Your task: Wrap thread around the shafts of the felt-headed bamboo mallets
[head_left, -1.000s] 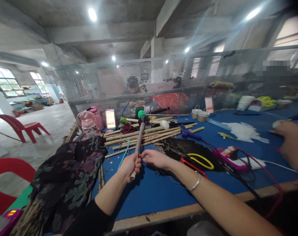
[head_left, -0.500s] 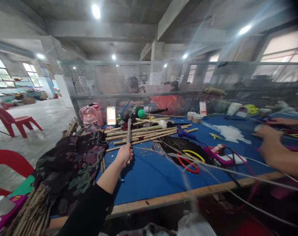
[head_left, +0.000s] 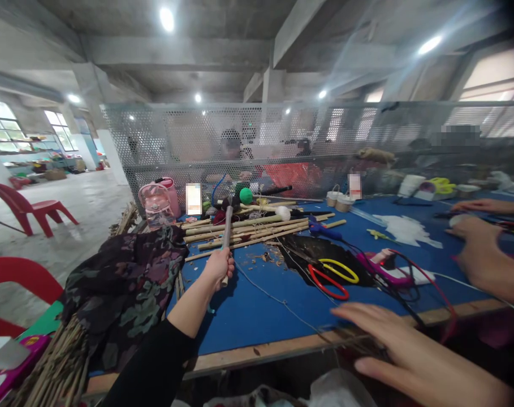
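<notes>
My left hand [head_left: 220, 265] is closed round the lower end of a thin bamboo stick [head_left: 227, 226], which stands nearly upright over the blue table [head_left: 257, 311]. A dark tuft sits at the stick's top. From the stick a thin thread [head_left: 282, 301] runs down and right to my right hand [head_left: 405, 350]. That hand is low at the table's front edge with its fingers stretched out and slightly blurred; I cannot tell whether the thread is pinched in it.
Behind the stick lies a pile of bamboo sticks [head_left: 248, 229] with a green ball [head_left: 245, 195] and a white ball [head_left: 283, 213]. Red and yellow scissors [head_left: 333, 277] rest on black material. Floral cloth [head_left: 125, 282] covers the left edge. Another person's hand [head_left: 481, 254] works at right.
My right hand left the stick, went out of view, and is now back low at the front edge with a thread trailing from the stick. The left hand kept holding the stick.
</notes>
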`<state>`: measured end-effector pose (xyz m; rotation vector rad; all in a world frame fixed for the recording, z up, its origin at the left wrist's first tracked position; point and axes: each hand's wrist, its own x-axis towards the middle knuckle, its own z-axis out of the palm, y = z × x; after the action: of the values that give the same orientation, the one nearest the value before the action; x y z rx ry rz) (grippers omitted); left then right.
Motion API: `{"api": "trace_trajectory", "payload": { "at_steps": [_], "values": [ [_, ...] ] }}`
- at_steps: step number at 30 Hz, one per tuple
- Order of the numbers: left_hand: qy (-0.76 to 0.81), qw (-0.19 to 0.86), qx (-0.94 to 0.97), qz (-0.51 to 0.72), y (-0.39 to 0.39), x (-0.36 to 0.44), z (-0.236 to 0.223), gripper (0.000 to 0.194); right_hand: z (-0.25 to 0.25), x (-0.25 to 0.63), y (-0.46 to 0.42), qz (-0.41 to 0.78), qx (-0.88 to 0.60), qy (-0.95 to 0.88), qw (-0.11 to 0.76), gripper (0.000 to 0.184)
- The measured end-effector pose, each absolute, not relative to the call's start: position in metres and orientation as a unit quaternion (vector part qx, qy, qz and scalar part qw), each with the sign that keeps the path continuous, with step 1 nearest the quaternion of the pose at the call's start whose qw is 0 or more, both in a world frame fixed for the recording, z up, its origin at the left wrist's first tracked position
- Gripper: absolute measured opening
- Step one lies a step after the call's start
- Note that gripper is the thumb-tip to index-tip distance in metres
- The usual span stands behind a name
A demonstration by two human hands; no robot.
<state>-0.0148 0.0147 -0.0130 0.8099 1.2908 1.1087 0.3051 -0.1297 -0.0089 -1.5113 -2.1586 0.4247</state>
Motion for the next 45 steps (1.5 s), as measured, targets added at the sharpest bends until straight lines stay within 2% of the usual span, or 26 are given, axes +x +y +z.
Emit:
{"api": "trace_trajectory", "payload": {
  "at_steps": [3,6,8,10,12,15,17,19,23,27,32,38,45],
  "values": [
    [0.546,0.605,0.345,0.467,0.014,-0.013,-0.011,0.016,0.006,0.258,-0.091,0.314,-0.503,-0.770,0.236,0.047],
    [0.541,0.611,0.344,0.464,0.013,-0.011,-0.011,0.016,0.003,0.206,-0.042,0.453,-0.428,-0.728,0.286,0.041],
    [0.540,0.613,0.345,0.462,0.012,-0.010,-0.011,0.017,-0.004,0.175,-0.013,0.487,-0.428,-0.671,0.359,0.051],
    [0.539,0.612,0.350,0.461,0.012,-0.009,-0.011,0.018,-0.008,0.148,0.011,0.551,-0.432,-0.597,0.391,0.063],
    [0.541,0.607,0.359,0.459,0.011,-0.009,-0.011,0.021,-0.008,0.128,0.027,0.643,-0.413,-0.551,0.335,0.064],
    [0.549,0.593,0.375,0.455,0.011,-0.009,-0.011,0.023,-0.005,0.114,0.039,0.733,-0.353,-0.549,0.194,0.054],
    [0.554,0.585,0.382,0.453,0.010,-0.009,-0.012,0.023,-0.004,0.116,0.042,0.705,-0.378,-0.572,0.179,0.050],
    [0.556,0.580,0.385,0.453,0.009,-0.008,-0.012,0.022,-0.005,0.121,0.044,0.642,-0.436,-0.595,0.209,0.046],
    [0.540,0.598,0.363,0.468,0.004,0.001,-0.012,0.026,-0.008,0.134,0.047,0.627,-0.423,-0.610,0.238,0.023],
    [0.496,0.637,0.310,0.502,0.000,0.011,-0.011,0.041,-0.016,0.138,0.044,0.646,-0.405,-0.581,0.284,0.034],
    [0.480,0.673,0.272,0.492,-0.001,0.017,-0.010,0.057,-0.021,0.140,0.038,0.722,-0.396,-0.512,0.245,0.026],
    [0.456,0.704,0.244,0.486,-0.002,0.019,-0.013,0.056,-0.022,0.146,0.046,0.768,-0.345,-0.504,0.192,0.020],
    [0.451,0.708,0.191,0.509,-0.009,0.033,-0.002,0.049,-0.023,0.144,0.044,0.759,-0.322,-0.488,0.285,0.023]
  ]
}}
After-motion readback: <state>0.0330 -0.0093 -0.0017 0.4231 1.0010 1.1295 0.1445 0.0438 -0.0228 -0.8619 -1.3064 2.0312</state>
